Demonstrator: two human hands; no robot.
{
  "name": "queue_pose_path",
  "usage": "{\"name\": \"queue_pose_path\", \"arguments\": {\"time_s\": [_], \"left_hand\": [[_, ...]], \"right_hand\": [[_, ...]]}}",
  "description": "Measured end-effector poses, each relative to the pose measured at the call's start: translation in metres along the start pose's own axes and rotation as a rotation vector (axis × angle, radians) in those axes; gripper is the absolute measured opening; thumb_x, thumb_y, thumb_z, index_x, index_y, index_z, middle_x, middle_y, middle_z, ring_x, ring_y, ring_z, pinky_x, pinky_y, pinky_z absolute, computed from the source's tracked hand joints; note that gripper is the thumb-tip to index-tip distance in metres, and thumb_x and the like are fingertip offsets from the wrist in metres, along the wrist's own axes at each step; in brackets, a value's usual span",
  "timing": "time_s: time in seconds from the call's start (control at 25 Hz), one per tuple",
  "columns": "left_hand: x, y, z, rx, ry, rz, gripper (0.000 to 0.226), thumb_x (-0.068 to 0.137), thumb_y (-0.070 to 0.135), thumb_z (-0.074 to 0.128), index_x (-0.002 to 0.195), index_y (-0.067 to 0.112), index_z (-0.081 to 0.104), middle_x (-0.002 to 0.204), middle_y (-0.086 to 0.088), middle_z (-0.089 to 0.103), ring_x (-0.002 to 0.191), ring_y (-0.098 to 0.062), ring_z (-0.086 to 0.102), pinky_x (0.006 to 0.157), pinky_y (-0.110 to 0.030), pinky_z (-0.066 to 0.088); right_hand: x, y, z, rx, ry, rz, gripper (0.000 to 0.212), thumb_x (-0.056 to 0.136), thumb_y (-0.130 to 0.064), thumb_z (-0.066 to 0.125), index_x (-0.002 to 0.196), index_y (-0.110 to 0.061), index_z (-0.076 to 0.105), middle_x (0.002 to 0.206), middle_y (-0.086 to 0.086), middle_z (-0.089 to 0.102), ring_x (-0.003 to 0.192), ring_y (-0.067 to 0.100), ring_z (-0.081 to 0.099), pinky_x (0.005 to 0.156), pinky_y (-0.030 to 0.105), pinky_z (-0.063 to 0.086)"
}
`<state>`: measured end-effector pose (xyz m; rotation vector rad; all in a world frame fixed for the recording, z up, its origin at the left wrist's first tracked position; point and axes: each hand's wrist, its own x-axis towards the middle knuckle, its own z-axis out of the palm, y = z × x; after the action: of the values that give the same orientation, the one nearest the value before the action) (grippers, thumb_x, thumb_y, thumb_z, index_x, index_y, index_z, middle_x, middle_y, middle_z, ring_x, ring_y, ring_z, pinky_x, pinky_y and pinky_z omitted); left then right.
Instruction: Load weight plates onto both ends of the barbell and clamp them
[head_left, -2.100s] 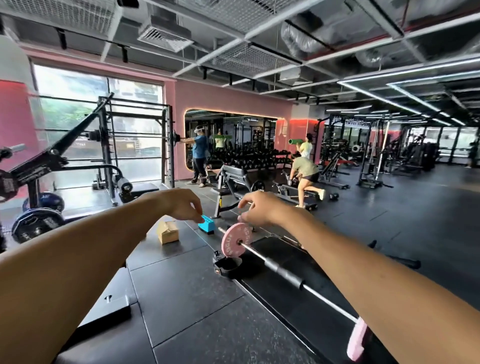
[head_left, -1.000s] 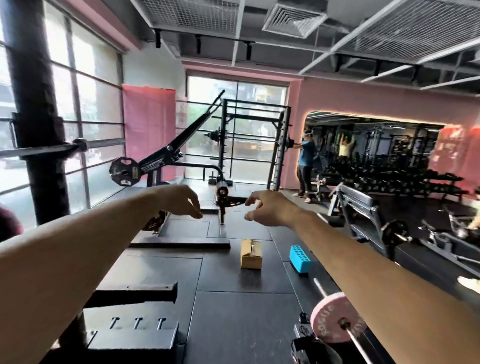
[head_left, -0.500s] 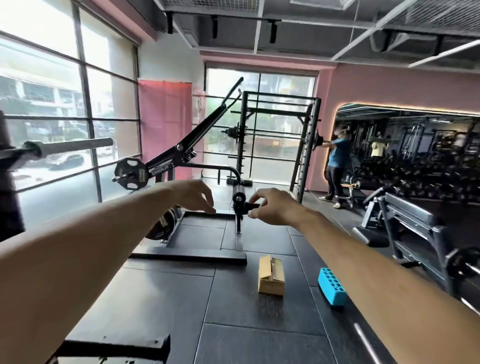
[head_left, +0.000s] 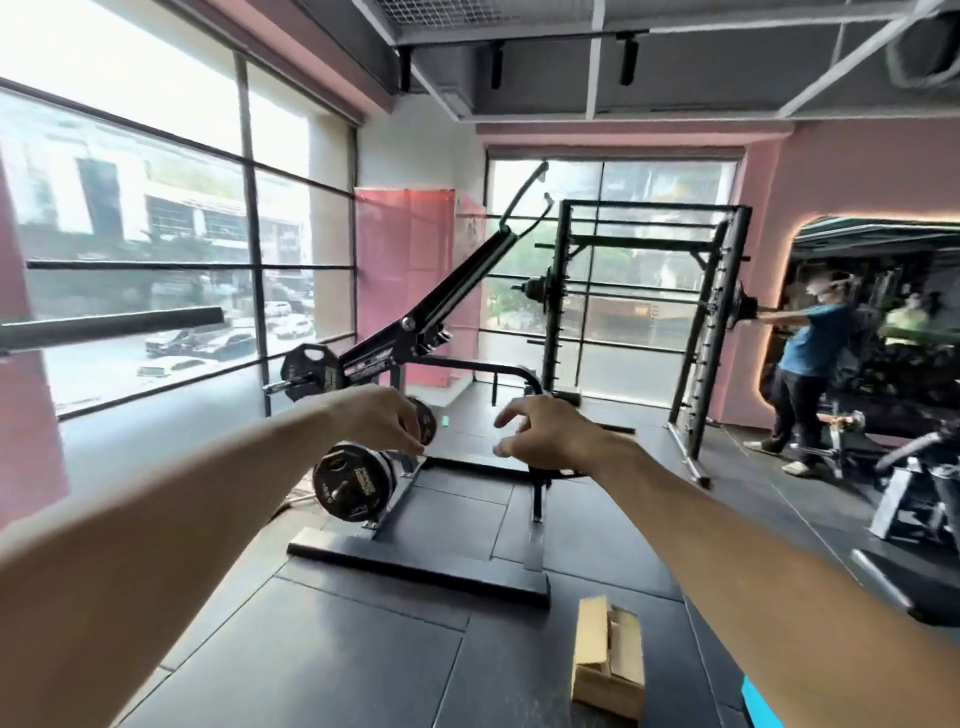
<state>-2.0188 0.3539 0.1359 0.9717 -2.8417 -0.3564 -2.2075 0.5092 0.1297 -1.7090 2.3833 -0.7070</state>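
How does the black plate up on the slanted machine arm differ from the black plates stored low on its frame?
The single black round weight plate on the machine's raised arm sits high, near the window, and nothing touches it. The stack of black round weight plates on the low peg sits close to the floor, several together. The left hand hovers just above that stack, while the right hand is off to its side. Both are black discs with pale lettering.
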Motion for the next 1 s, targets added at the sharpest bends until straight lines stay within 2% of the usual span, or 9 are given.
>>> {"name": "queue_pose_path", "arguments": {"time_s": [0.08, 0.16, 0.24, 0.32, 0.48, 0.6, 0.76, 0.88, 1.0], "left_hand": [[0.041, -0.01, 0.001, -0.002, 0.007, -0.051, 0.027, 0.09, 0.038, 0.075, 0.11, 0.021, 0.075, 0.086, 0.019, 0.058, 0.081, -0.001, 0.054, 0.076, -0.024, 0.045], [0.073, -0.023, 0.002, 0.025, 0.008, -0.089, 0.026, 0.091, 0.04, 0.073, 0.111, 0.024, 0.074, 0.085, 0.021, 0.056, 0.078, 0.003, 0.051, 0.068, -0.02, 0.04], [0.109, -0.042, 0.002, 0.037, 0.01, -0.134, 0.025, 0.09, 0.042, 0.074, 0.11, 0.027, 0.074, 0.087, 0.02, 0.058, 0.079, 0.003, 0.052, 0.069, -0.022, 0.04], [0.146, -0.067, 0.0, 0.053, 0.035, -0.176, 0.027, 0.088, 0.045, 0.075, 0.109, 0.028, 0.075, 0.086, 0.022, 0.056, 0.083, -0.002, 0.054, 0.07, -0.023, 0.039], [0.219, -0.123, -0.005, 0.048, 0.067, -0.235, 0.027, 0.087, 0.046, 0.076, 0.108, 0.028, 0.076, 0.085, 0.02, 0.057, 0.089, -0.009, 0.057, 0.079, -0.025, 0.042], [0.274, -0.168, -0.022, 0.039, 0.1, -0.272, 0.024, 0.088, 0.043, 0.076, 0.106, 0.028, 0.076, 0.086, 0.016, 0.06, 0.087, -0.009, 0.058, 0.077, -0.024, 0.041], [0.354, -0.226, -0.055, 0.087, 0.148, -0.328, 0.026, 0.089, 0.042, 0.075, 0.11, 0.026, 0.076, 0.093, 0.011, 0.065, 0.087, -0.008, 0.058, 0.063, -0.019, 0.04], [0.402, -0.258, -0.071, 0.072, 0.136, -0.35, 0.028, 0.089, 0.042, 0.074, 0.111, 0.025, 0.074, 0.097, 0.01, 0.065, 0.092, -0.01, 0.059, 0.074, -0.023, 0.045], [0.454, -0.298, -0.08, 0.089, 0.142, -0.407, 0.03, 0.09, 0.042, 0.074, 0.114, 0.024, 0.073, 0.092, 0.013, 0.062, 0.093, -0.011, 0.059, 0.083, -0.028, 0.047]], "right_hand": [[0.049, 0.017, -0.001, 0.02, -0.019, -0.059, 0.035, 0.084, -0.03, 0.073, 0.118, -0.029, 0.068, 0.116, 0.004, 0.069, 0.108, 0.023, 0.064, 0.085, 0.026, 0.048], [0.089, 0.028, 0.004, 0.042, -0.042, -0.107, 0.033, 0.084, -0.03, 0.073, 0.117, -0.029, 0.068, 0.102, -0.002, 0.069, 0.095, 0.016, 0.065, 0.068, 0.016, 0.043], [0.134, 0.04, 0.013, 0.042, -0.07, -0.15, 0.031, 0.085, -0.029, 0.072, 0.115, -0.029, 0.068, 0.085, -0.014, 0.061, 0.077, 0.003, 0.058, 0.053, 0.005, 0.033], [0.182, 0.051, 0.025, 0.062, -0.078, -0.187, 0.029, 0.085, -0.026, 0.072, 0.114, -0.024, 0.07, 0.077, -0.018, 0.056, 0.07, -0.003, 0.053, 0.046, 0.002, 0.032], [0.28, 0.06, 0.045, 0.058, -0.113, -0.227, 0.033, 0.085, -0.028, 0.073, 0.118, -0.025, 0.069, 0.082, -0.015, 0.056, 0.087, 0.013, 0.059, 0.068, 0.019, 0.041], [0.362, 0.055, 0.052, 0.041, -0.136, -0.243, 0.036, 0.087, -0.028, 0.073, 0.122, -0.025, 0.067, 0.103, -0.003, 0.064, 0.099, 0.017, 0.06, 0.079, 0.023, 0.041], [0.479, 0.045, 0.052, 0.071, -0.118, -0.288, 0.035, 0.086, -0.031, 0.074, 0.12, -0.027, 0.067, 0.116, 0.004, 0.069, 0.099, 0.019, 0.063, 0.082, 0.025, 0.048], [0.553, 0.039, 0.059, 0.078, -0.131, -0.325, 0.036, 0.086, -0.032, 0.072, 0.121, -0.029, 0.066, 0.118, 0.004, 0.069, 0.105, 0.02, 0.064, 0.086, 0.027, 0.048], [0.634, 0.032, 0.077, 0.106, -0.164, -0.38, 0.037, 0.087, -0.033, 0.071, 0.123, -0.028, 0.065, 0.119, 0.003, 0.068, 0.1, 0.018, 0.063, 0.082, 0.026, 0.046]]}}
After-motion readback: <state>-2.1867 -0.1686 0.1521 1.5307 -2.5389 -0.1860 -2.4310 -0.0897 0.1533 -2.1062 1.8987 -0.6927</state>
